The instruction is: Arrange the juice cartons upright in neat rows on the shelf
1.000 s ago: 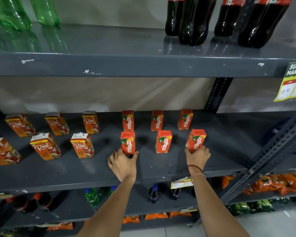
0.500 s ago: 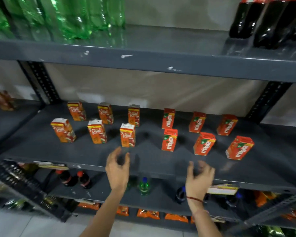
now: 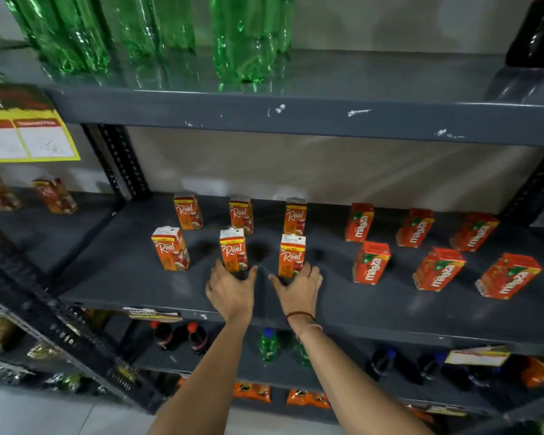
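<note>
On the grey middle shelf (image 3: 139, 287) stand two rows of upright juice cartons. Real cartons fill the left half, three at the back and three in front. Maaza cartons (image 3: 371, 262) fill the right half in the same two rows. My left hand (image 3: 231, 288) cups the base of the middle front Real carton (image 3: 233, 254), thumb and fingers on either side. My right hand (image 3: 299, 288) cups the base of the right front Real carton (image 3: 292, 255) the same way. The left front Real carton (image 3: 170, 252) stands untouched.
Green bottles (image 3: 245, 36) and a dark cola bottle (image 3: 537, 32) stand on the shelf above. A yellow price tag (image 3: 25, 136) hangs at the left. More cartons (image 3: 55, 196) sit in the neighbouring bay. Small bottles and orange packets fill the shelves below.
My view has swung left from the Maaza cartons to the Real cartons. Both hands left the Maaza front row, crossed over, and now close around two front Real cartons.
</note>
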The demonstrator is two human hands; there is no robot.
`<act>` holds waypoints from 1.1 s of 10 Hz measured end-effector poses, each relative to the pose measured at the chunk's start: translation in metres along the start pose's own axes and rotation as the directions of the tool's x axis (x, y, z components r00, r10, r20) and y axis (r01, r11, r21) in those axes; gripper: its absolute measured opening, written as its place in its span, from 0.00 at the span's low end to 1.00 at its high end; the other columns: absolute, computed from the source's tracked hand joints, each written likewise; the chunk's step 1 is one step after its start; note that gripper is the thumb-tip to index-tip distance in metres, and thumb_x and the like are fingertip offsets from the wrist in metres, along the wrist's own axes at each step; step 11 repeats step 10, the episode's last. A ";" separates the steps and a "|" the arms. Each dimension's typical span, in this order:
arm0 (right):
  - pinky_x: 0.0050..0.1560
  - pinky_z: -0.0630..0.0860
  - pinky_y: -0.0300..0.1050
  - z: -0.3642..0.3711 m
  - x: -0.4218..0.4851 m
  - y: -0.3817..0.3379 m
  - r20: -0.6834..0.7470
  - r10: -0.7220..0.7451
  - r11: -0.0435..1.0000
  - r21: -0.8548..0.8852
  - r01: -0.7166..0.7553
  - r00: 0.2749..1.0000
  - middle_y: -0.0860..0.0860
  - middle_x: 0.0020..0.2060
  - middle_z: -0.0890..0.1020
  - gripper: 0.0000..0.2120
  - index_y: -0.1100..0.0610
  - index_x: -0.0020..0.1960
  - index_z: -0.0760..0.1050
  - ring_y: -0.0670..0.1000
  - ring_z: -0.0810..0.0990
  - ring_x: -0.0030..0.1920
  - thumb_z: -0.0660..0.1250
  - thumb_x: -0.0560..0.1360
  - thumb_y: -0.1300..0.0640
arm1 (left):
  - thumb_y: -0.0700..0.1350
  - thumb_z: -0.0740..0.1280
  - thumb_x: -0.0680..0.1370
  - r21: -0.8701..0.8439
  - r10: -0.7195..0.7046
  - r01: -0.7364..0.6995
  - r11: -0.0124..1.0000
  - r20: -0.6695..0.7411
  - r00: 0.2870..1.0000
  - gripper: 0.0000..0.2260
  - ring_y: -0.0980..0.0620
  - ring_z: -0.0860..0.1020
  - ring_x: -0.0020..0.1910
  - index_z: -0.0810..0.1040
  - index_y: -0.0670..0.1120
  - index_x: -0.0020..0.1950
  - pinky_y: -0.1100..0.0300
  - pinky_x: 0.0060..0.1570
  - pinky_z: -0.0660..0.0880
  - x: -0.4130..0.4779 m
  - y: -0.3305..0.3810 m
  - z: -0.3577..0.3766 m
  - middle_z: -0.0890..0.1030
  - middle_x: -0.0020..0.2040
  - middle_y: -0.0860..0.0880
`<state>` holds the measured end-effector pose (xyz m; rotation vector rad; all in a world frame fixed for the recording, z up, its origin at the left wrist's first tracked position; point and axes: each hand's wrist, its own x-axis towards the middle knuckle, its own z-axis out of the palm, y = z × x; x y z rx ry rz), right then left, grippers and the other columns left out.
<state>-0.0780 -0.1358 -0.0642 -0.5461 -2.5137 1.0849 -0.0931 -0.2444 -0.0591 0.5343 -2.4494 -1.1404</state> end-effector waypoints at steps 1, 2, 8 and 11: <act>0.60 0.64 0.46 0.006 0.003 -0.002 -0.029 0.025 0.996 -0.080 -0.028 0.999 0.59 0.53 0.76 0.26 0.64 0.55 0.71 0.58 0.71 0.57 0.72 0.69 0.45 | 0.51 0.76 0.67 0.033 0.027 -0.026 0.999 -0.030 0.999 0.20 0.40 0.79 0.51 0.76 0.40 0.51 0.43 0.56 0.72 0.005 -0.001 0.000 0.82 0.48 0.40; 0.62 0.65 0.49 0.010 0.005 -0.001 -0.056 0.005 0.992 -0.123 -0.012 0.998 0.60 0.53 0.76 0.23 0.65 0.55 0.72 0.58 0.72 0.57 0.70 0.71 0.48 | 0.48 0.75 0.67 0.059 0.053 -0.052 0.997 -0.015 0.998 0.15 0.40 0.80 0.46 0.76 0.40 0.45 0.46 0.52 0.72 0.009 -0.006 -0.002 0.82 0.44 0.40; 0.63 0.67 0.49 0.006 -0.003 -0.006 -0.030 0.058 0.994 -0.087 -0.061 0.998 0.61 0.55 0.75 0.27 0.66 0.58 0.70 0.58 0.71 0.58 0.73 0.68 0.49 | 0.46 0.76 0.66 0.027 0.118 -0.122 0.992 0.122 0.985 0.20 0.38 0.77 0.53 0.76 0.38 0.51 0.43 0.56 0.71 0.017 -0.016 -0.017 0.82 0.49 0.38; 0.59 0.71 0.47 -0.022 -0.024 -0.006 -0.032 0.026 0.996 0.082 -0.023 0.999 0.60 0.56 0.74 0.27 0.64 0.62 0.71 0.57 0.72 0.59 0.73 0.70 0.51 | 0.44 0.75 0.68 -0.029 0.190 -0.189 0.982 0.053 0.980 0.29 0.39 0.75 0.60 0.71 0.40 0.65 0.43 0.60 0.70 0.006 -0.011 -0.039 0.79 0.59 0.39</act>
